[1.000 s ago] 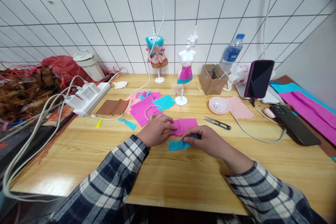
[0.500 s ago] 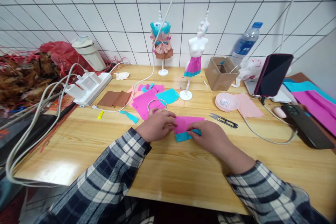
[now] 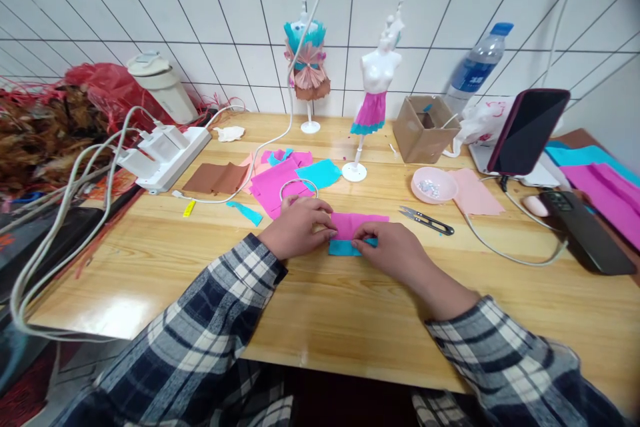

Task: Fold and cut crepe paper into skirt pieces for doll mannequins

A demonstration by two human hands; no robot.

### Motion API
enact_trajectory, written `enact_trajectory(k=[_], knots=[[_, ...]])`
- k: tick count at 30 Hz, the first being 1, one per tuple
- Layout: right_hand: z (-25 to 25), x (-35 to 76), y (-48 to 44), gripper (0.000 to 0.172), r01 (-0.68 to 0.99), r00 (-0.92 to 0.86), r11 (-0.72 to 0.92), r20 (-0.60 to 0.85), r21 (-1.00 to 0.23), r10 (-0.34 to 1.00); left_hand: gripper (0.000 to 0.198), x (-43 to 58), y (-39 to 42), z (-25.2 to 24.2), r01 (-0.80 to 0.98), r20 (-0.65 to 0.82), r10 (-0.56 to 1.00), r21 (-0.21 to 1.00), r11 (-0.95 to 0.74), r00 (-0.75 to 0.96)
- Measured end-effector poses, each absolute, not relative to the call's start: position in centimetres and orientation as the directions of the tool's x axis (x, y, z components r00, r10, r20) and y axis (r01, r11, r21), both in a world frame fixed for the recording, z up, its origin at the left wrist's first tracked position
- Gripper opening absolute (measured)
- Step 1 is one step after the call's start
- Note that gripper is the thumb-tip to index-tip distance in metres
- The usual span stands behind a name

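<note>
A magenta strip [image 3: 354, 223] with a blue strip [image 3: 343, 248] along its lower edge lies flat on the wooden table [image 3: 320, 320]. My left hand [image 3: 303, 227] is closed at the left end of the strips, thumb and fingers pinched on the magenta edge. From the right, my right hand [image 3: 387, 247] pinches the strips near the line where the two colours meet; it covers part of the blue one. A white ring [image 3: 299, 181] lies just beyond my left hand, on magenta pieces [image 3: 273, 188].
Small scissors [image 3: 427, 220] and a pink bowl of beads [image 3: 434, 185] lie to the right. Behind stand two dressed mannequins [image 3: 374, 73] [image 3: 307, 63], a cardboard box [image 3: 425, 130] and a phone [image 3: 530, 130]. A power strip [image 3: 173, 160] with cables is at the left.
The strips now lie straighter, with more of the blue one showing at the left. My right hand has shifted slightly left along them. The view has tilted down a little.
</note>
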State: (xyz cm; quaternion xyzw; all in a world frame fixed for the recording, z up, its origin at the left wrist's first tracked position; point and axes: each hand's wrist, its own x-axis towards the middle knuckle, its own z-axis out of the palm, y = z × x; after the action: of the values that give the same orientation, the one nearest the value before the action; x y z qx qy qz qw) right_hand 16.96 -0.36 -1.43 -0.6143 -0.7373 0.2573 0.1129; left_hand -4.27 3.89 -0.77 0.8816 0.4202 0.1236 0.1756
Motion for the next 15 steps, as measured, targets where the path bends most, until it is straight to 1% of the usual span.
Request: enact_trajectory(k=[5, 12, 15], knots=[[-1.37, 16.79, -0.48, 0.012, 0.870, -0.204, 0.115, -0.137, -0.479, 0.969, 0.021, -4.14, 3.53, -0.80, 0.706, 0.070, 0.793, 0.414, -0.575, 0.605], [-1.34, 16.54, -0.58, 0.012, 0.885, -0.201, 0.124, -0.127, -0.449, 0.971, 0.017, -4.04, 3.21, -1.04, 0.722, 0.074, 0.801, 0.388, -0.572, 0.595], [-1.39, 16.53, -0.61, 0.012, 0.886, -0.205, 0.132, -0.119, -0.444, 0.971, 0.021, -3.82, 2.96, -0.68, 0.720, 0.109, 0.794, 0.361, -0.593, 0.599]])
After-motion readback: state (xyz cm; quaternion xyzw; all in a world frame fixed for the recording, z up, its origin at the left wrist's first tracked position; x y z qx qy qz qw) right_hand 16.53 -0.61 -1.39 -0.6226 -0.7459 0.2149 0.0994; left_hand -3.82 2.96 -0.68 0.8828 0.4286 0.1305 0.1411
